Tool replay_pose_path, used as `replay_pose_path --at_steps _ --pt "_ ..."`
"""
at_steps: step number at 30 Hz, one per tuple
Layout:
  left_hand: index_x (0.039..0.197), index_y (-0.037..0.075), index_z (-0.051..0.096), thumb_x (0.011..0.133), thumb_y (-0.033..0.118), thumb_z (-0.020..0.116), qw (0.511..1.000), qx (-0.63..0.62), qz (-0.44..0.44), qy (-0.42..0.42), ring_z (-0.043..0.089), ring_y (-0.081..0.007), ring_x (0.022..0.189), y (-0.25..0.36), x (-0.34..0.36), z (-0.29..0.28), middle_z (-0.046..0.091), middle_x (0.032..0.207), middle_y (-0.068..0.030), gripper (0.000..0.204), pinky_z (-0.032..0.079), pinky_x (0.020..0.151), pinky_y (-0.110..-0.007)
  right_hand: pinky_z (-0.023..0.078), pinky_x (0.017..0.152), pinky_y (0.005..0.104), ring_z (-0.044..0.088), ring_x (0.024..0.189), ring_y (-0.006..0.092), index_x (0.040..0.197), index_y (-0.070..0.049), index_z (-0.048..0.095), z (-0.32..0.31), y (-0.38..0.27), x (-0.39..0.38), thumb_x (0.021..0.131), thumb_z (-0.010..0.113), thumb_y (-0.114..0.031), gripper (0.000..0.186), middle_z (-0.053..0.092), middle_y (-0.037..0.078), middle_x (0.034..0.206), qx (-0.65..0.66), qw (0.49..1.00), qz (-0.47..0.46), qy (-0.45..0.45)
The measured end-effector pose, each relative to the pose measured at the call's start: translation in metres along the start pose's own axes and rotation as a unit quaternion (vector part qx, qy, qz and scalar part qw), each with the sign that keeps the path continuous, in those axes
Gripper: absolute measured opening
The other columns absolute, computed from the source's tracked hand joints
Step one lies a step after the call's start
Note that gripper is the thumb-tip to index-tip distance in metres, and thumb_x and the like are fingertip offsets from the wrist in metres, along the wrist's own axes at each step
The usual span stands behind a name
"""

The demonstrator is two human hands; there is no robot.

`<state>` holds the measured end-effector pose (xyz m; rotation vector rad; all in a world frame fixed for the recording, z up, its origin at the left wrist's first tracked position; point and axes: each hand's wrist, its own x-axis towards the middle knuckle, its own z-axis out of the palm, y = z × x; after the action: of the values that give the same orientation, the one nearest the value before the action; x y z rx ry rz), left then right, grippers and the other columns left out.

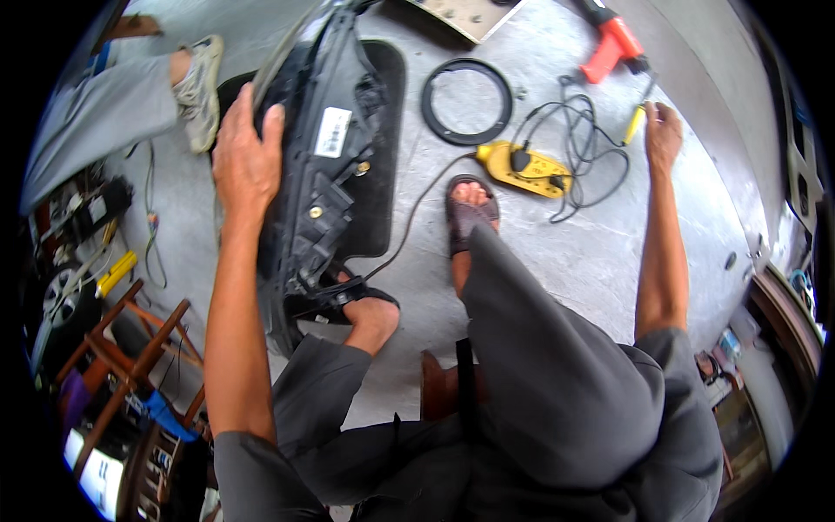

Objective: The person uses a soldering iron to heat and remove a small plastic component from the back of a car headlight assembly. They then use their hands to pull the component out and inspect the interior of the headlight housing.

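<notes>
Light falls on a smooth grey floor [591, 261], with brown wooden-framed furniture [111, 358] at lower left.

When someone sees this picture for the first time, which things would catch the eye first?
Probably the large dark moulded part left of centre, with its white label and the person's left hand on its left edge. Next, perhaps, the bright yellow power strip right of centre, just below the black ring, and the red tool at the upper right.
</notes>
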<state>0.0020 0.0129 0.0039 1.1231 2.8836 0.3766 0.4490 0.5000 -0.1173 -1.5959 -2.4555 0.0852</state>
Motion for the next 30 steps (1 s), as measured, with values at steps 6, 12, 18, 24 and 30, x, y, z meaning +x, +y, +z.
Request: replay_pose_path --at_steps 6,12,18,24,30 --pt "0.149 0.01 0.046 0.101 0.051 0.049 0.999 0.044 -0.024 -0.017 0.051 -0.0375 0.132 -0.006 -0.007 -0.002 0.055 0.143 -0.0194 0.063 0.041 0.109 -0.047 0.056 0.075 0.0264 0.065 0.08 0.0104 0.113 -0.001 0.072 -0.073 -0.24 -0.1 0.1 0.067 -0.023 0.027 0.072 0.005 0.095 0.59 0.758 0.029 -0.276" --pt "0.148 0.008 0.047 0.101 0.052 0.05 0.999 0.027 -0.023 -0.013 0.052 -0.0383 0.131 0.002 -0.005 -0.003 0.055 0.143 -0.0197 0.065 0.041 0.109 -0.047 0.059 0.076 0.0291 0.069 0.087 0.0151 0.121 0.001 0.066 -0.027 -0.34 -0.174 0.094 0.074 -0.021 0.036 0.072 0.01 0.103 0.669 0.615 0.059 -0.413" --pt "0.148 0.007 0.048 0.102 0.053 0.047 1.0 0.029 -0.005 0.005 0.053 -0.0406 0.13 -0.006 -0.008 -0.002 0.056 0.142 -0.0205 0.065 0.041 0.108 -0.046 0.059 0.077 0.0285 0.068 0.093 0.0156 0.124 0.002 0.065 -0.01 -0.371 -0.195 0.093 0.075 -0.024 0.041 0.072 0.01 0.107 0.71 0.511 0.2 -0.442" --pt "0.147 0.007 0.048 0.102 0.053 0.048 1.0 0.027 -0.001 0.009 0.053 -0.0405 0.129 -0.006 -0.008 0.0 0.056 0.141 -0.0201 0.065 0.042 0.108 -0.046 0.056 0.075 0.0261 0.065 0.09 0.0125 0.113 -0.002 0.07 -0.009 -0.38 -0.19 0.091 0.077 -0.028 0.035 0.072 0.004 0.101 0.687 0.537 0.222 -0.438" --pt "0.147 0.007 0.048 0.102 0.054 0.047 0.999 0.026 0.009 0.019 0.054 -0.0405 0.128 -0.008 -0.008 0.003 0.057 0.14 -0.0198 0.065 0.043 0.107 -0.047 0.055 0.068 0.0249 0.064 0.077 0.0105 0.096 -0.002 0.072 -0.002 -0.386 -0.189 0.088 0.082 -0.021 0.023 0.07 0.002 0.087 0.696 0.546 0.222 -0.409"
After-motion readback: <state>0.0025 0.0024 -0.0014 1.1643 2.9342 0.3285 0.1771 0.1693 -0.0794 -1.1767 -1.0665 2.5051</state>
